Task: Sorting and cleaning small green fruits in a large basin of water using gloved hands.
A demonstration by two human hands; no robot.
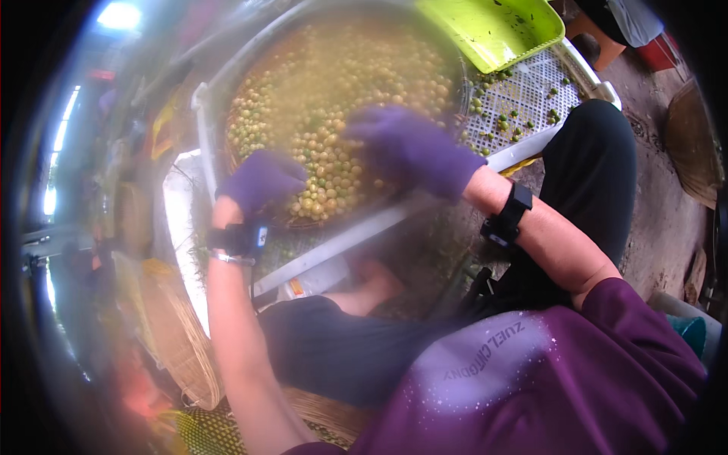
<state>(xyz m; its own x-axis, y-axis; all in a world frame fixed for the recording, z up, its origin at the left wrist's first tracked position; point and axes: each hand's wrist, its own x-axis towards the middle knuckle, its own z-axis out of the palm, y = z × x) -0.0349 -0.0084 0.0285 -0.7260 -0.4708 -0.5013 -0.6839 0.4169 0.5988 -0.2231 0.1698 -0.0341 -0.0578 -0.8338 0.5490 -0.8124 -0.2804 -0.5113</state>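
Before me a large round woven basket (462, 85) holds many small round fruits (327, 153), yellowish to green, and rests on a white plastic tray. My left hand (263, 181), in a purple glove, is over the basket's near left part with its fingers curled; whether a fruit is between them cannot be told. My right hand (412, 148), gloved in purple too, reaches over the fruits from the right, blurred, its fingertips unclear. Haze on the lens veils the basket's far part.
A lime-green plastic basin (500, 31) stands at the upper right by the perforated white tray (515, 91), where scattered green fruits lie. A white foam box (182, 227) is at the left, and a flat woven basket (176, 335) leans below it. My knees flank the tray's near edge.
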